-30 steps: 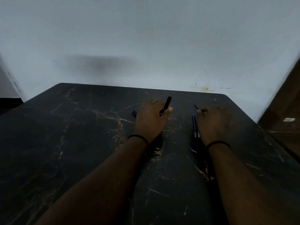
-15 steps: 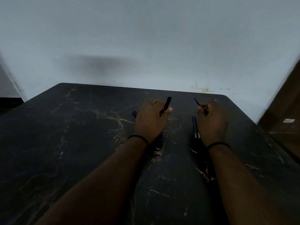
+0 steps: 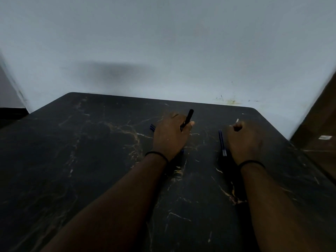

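My left hand (image 3: 171, 135) rests on the dark marble table (image 3: 91, 160) and grips a black pen (image 3: 188, 117) that sticks up past the thumb. A blue pen end (image 3: 152, 127) pokes out to the left of that hand. My right hand (image 3: 243, 140) is curled, pinching a thin pen whose pale tip (image 3: 237, 120) shows above the fingers. Two blue pens (image 3: 222, 142) lie side by side on the table just left of my right hand.
A pale wall (image 3: 163, 51) rises right behind the table's far edge. A brown wooden surface (image 3: 320, 135) with a white label stands at the right. Both wrists wear black bands.
My right hand has turned the thin pen it pinches; its blue shaft, pointing up-left before, is now mostly hidden, with a pale tip showing. My left hand has stayed put.
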`<state>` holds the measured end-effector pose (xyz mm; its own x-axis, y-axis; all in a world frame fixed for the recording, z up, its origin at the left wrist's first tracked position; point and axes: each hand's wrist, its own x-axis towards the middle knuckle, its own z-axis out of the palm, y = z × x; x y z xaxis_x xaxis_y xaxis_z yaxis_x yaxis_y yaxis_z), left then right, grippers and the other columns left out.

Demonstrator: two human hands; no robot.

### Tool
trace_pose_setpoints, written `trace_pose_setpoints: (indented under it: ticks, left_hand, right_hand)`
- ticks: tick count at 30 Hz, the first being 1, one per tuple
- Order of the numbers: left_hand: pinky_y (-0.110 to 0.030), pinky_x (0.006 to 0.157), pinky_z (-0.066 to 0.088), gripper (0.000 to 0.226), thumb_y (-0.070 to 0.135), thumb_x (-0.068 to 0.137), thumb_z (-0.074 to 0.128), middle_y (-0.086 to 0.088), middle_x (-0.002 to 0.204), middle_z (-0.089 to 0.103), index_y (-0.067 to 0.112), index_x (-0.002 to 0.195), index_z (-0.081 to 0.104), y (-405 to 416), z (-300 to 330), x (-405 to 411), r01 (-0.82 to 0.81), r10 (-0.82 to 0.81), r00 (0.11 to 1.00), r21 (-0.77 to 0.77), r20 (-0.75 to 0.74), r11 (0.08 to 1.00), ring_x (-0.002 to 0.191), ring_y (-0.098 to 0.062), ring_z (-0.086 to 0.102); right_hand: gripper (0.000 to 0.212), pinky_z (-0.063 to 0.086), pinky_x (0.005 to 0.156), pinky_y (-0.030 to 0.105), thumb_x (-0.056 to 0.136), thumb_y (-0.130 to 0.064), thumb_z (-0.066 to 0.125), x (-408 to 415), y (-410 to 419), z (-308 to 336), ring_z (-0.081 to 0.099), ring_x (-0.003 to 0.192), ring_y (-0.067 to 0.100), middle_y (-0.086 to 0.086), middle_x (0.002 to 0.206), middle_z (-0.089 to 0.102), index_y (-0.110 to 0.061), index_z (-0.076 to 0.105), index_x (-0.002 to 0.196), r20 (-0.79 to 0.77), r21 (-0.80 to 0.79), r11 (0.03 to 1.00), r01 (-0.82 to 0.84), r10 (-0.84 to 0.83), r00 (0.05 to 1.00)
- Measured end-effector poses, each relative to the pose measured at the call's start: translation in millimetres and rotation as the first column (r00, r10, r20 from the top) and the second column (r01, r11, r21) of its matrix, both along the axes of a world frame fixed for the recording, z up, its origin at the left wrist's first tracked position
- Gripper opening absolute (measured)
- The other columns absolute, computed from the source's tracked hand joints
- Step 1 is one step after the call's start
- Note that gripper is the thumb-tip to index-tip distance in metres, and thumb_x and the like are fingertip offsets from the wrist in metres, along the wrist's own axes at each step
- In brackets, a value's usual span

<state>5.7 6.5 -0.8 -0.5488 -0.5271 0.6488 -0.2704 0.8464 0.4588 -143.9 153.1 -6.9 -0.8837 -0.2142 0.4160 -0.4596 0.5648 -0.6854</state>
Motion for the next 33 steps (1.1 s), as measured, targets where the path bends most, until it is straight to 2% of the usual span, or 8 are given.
trace_pose_setpoints:
  ticks: [4,8,11,14,18,23,28,33]
  left_hand:
    - [-0.01,0.058,0.023,0.024,0.045,0.094,0.055,0.009,0.08,0.052,0.031,0.076,0.049,0,0,1,0.007,-0.007,1.0,-0.006,-0.019,1.0,0.071,-0.007,0.045]
    - [-0.011,0.056,0.023,0.025,0.046,0.094,0.055,0.009,0.08,0.053,0.027,0.078,0.056,0,-1,0,-0.012,0.012,1.0,-0.005,-0.012,1.0,0.069,-0.007,0.046]
    - [-0.014,0.056,0.027,0.025,0.045,0.093,0.056,0.007,0.082,0.056,0.024,0.081,0.062,0,-1,0,-0.008,0.008,1.0,0.0,-0.027,1.0,0.071,-0.009,0.048]
    - [-0.023,0.059,0.031,0.024,0.045,0.094,0.056,0.005,0.083,0.058,0.025,0.08,0.06,1,-1,1,0.001,-0.001,1.0,0.0,-0.026,1.0,0.074,-0.01,0.05]
    - [-0.018,0.058,0.029,0.022,0.045,0.094,0.056,0.007,0.083,0.058,0.027,0.083,0.061,1,-1,1,0.002,-0.002,1.0,0.021,-0.029,1.0,0.074,-0.009,0.051]
    - [-0.023,0.059,0.03,0.028,0.044,0.094,0.057,0.01,0.074,0.05,0.034,0.071,0.044,2,1,2,0.012,-0.012,0.999,0.02,-0.033,1.0,0.07,-0.01,0.048]
    - [-0.014,0.057,0.027,0.029,0.042,0.093,0.059,0.011,0.072,0.048,0.032,0.07,0.044,1,0,1,0.013,-0.013,0.998,0.013,-0.053,1.0,0.069,-0.009,0.046]
    - [-0.021,0.058,0.032,0.026,0.043,0.093,0.059,0.008,0.075,0.054,0.033,0.072,0.046,0,-2,0,0.018,-0.017,0.998,0.02,-0.06,1.0,0.071,-0.01,0.049]
  right_hand:
    - [0.004,0.028,0.052,0.022,0.092,-0.02,0.06,-6,-1,-3,0.049,0.064,0.014,0.004,0.079,0.06,-0.018,0.056,0.091,0.058,0.0,1.0,-0.012,0.012,0.998]
    - [0.01,0.041,0.066,0.03,0.09,-0.022,0.06,-7,-1,-6,0.057,0.074,0.026,0.009,0.083,0.062,-0.012,0.061,0.089,0.12,0.148,0.987,-0.06,0.043,0.992]
    - [0.014,0.044,0.06,0.03,0.085,-0.023,0.062,-7,-2,-7,0.063,0.07,0.03,0.013,0.076,0.064,-0.009,0.065,0.081,0.139,0.226,0.973,-0.057,0.026,0.99]
    - [0.017,0.042,0.056,0.027,0.087,-0.021,0.061,-6,-4,-7,0.06,0.064,0.028,0.012,0.07,0.062,-0.008,0.066,0.077,0.162,0.226,0.97,-0.088,0.052,0.985]
    - [0.023,0.04,0.058,0.028,0.091,-0.02,0.056,-5,-6,-7,0.06,0.066,0.03,0.016,0.073,0.063,-0.007,0.063,0.073,0.159,0.213,0.974,-0.08,0.046,0.986]
    - [0.027,0.038,0.053,0.025,0.094,-0.021,0.055,1,-4,-1,0.053,0.055,0.02,0.007,0.062,0.056,-0.008,0.065,0.073,0.09,0.264,0.964,-0.045,0.022,0.996]
    - [0.023,0.057,0.082,0.044,0.094,-0.023,0.056,6,-3,4,0.066,0.086,0.035,0.017,0.09,0.069,-0.006,0.072,0.09,0.174,0.318,0.939,-0.132,0.079,0.982]
    - [0.029,0.056,0.085,0.044,0.09,-0.03,0.059,12,-2,7,0.068,0.087,0.036,0.018,0.092,0.072,-0.005,0.074,0.09,0.193,0.322,0.936,-0.141,0.081,0.978]
